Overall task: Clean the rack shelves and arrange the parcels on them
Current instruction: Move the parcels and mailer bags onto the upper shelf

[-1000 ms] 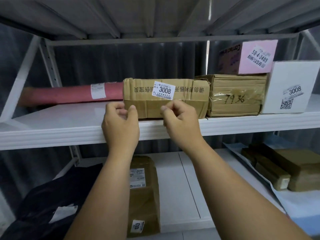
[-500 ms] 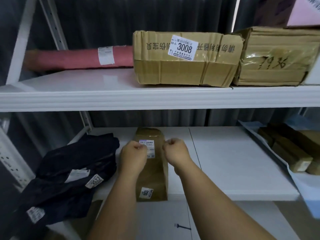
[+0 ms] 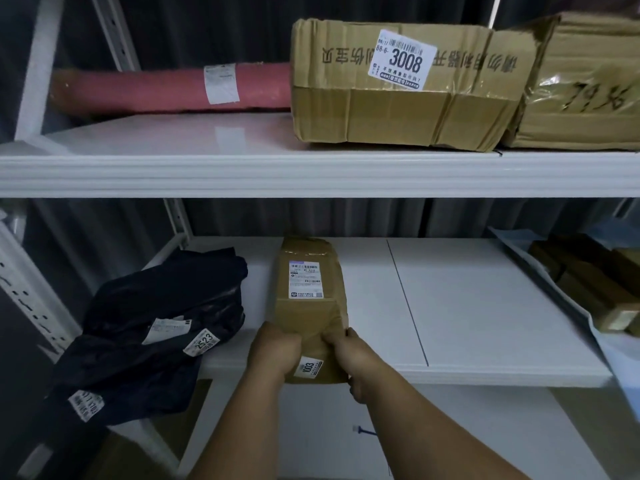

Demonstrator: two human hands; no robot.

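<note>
Dim, cool light falls from above the upper shelf [image 3: 207, 174], whose glossy top shows a pale reflection. Below that shelf, shadow deepens at the back. The wide lens bows the shelf's edge; focus is soft, and tape on the right box [image 3: 581, 91] glares.

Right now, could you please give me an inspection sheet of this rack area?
Surface: white lower shelf, mostly bare right of centre.
Job's things: tan parcel lying lengthwise; box labelled 3008 and pink roll on the upper shelf.
Clutter: black bags overhanging the lower shelf's left front; brown packages at right.
Grippers: left hand and right hand grip the tan parcel's near end.
Cables: nothing seen.
Surroundings: dark curtain behind.
</note>
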